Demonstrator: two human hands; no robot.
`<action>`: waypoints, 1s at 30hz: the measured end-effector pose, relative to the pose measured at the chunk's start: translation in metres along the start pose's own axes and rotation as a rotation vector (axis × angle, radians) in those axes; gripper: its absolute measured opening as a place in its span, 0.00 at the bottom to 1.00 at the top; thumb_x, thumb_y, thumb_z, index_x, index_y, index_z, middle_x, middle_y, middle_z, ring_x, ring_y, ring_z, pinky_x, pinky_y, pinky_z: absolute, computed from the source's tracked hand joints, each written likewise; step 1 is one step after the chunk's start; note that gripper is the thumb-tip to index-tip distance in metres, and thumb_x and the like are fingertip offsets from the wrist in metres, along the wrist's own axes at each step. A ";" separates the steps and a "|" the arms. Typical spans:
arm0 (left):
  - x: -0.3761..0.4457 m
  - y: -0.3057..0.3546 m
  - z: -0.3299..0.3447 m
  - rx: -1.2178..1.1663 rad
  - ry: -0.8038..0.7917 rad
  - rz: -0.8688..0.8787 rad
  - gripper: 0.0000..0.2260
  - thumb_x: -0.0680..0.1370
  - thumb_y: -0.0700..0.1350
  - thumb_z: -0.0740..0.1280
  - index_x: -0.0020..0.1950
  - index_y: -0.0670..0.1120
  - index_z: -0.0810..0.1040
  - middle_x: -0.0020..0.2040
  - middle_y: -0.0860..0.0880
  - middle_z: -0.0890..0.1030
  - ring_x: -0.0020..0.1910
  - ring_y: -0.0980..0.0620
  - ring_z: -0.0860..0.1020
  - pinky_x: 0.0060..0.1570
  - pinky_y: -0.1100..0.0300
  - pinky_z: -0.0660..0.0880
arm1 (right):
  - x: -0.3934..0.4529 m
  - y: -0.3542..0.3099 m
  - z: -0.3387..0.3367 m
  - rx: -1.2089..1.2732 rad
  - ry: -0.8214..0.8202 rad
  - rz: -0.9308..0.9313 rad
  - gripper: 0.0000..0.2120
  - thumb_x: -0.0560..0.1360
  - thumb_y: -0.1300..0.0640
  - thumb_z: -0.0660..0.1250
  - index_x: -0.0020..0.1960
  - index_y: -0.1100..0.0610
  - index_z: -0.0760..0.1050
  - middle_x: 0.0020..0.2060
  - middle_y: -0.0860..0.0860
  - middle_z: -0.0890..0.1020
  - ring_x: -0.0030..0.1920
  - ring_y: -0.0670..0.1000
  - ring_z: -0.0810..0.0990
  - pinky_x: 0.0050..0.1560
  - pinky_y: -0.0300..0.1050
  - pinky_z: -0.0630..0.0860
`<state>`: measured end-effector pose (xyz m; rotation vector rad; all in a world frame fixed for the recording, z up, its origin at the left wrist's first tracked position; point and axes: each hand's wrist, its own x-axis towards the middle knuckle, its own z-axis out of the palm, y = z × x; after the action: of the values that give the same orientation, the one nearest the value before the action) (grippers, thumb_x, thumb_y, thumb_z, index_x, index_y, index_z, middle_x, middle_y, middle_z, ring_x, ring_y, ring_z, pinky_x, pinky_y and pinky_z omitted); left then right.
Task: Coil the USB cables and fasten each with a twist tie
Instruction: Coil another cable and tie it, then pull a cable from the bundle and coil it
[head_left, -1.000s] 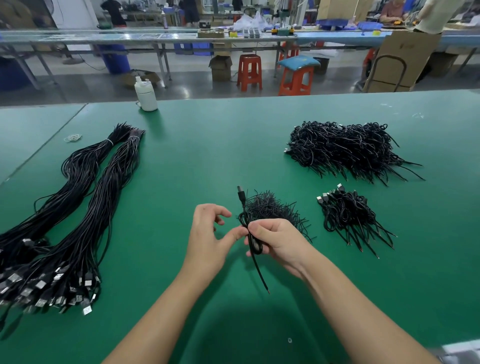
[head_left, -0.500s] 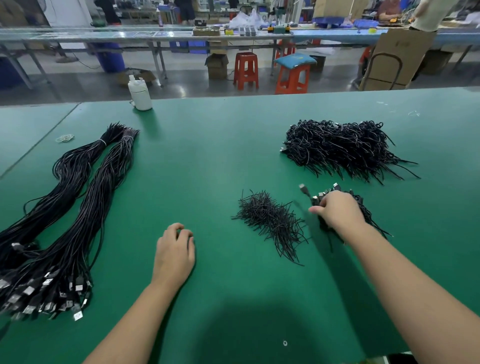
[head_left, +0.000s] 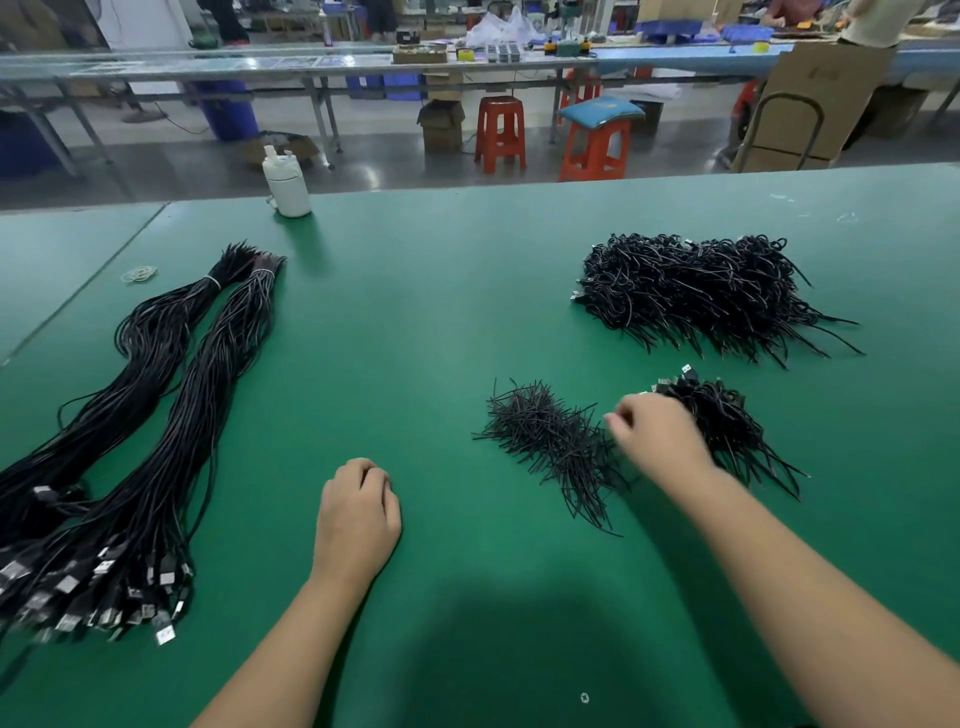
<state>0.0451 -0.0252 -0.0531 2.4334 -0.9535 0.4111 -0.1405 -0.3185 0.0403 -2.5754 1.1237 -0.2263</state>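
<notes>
Hands empty, next cable lies far on the left

Twist ties (head_left: 550, 441) lie in a small heap that I take as my landmark. My right hand (head_left: 660, 436) hovers just right of this heap, between it and the small pile of finished coils (head_left: 727, 421). Its fingers (head_left: 618, 418) are loosely curled and a little blurred; I see nothing held in them. My left hand (head_left: 358, 512) rests on the green worktop (head_left: 415, 312) left of the heap and nearer to me, knuckles up, fingers folded under, also holding nothing.

The uncoiled USB cables (head_left: 156, 415) are well apart from the heap, far to its left. Their long axis runs from the far end down toward me, with the plugs (head_left: 104, 597) at the near end. I judge the left hand is the nearer one to these plugs, so it should pick the next cable, while the right hand needs only a short reach left for a tie. The large pile of coiled cables (head_left: 701, 296) sits beyond the heap, to the right.
</notes>
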 end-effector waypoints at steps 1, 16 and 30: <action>0.000 0.000 0.000 0.003 0.004 -0.003 0.02 0.72 0.34 0.70 0.41 0.40 0.80 0.44 0.46 0.77 0.41 0.47 0.73 0.43 0.54 0.72 | -0.012 -0.020 0.010 0.075 0.007 -0.060 0.12 0.80 0.53 0.64 0.41 0.56 0.79 0.34 0.48 0.81 0.32 0.47 0.78 0.35 0.43 0.78; 0.022 -0.097 -0.076 0.566 -0.316 -0.501 0.19 0.77 0.49 0.62 0.66 0.43 0.70 0.64 0.41 0.73 0.61 0.41 0.69 0.56 0.50 0.69 | -0.089 -0.104 0.137 0.128 0.089 -0.404 0.09 0.80 0.56 0.61 0.55 0.56 0.77 0.51 0.49 0.77 0.53 0.50 0.71 0.58 0.43 0.71; 0.043 -0.087 -0.078 0.416 -0.532 -0.453 0.20 0.77 0.39 0.60 0.69 0.45 0.61 0.59 0.43 0.74 0.52 0.43 0.77 0.44 0.52 0.71 | -0.091 -0.106 0.134 0.144 0.089 -0.379 0.08 0.80 0.56 0.62 0.55 0.56 0.77 0.50 0.47 0.75 0.52 0.48 0.69 0.56 0.40 0.70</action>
<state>0.1288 0.0484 0.0022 3.1170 -0.4984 -0.2406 -0.0933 -0.1538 -0.0497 -2.6470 0.6103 -0.4942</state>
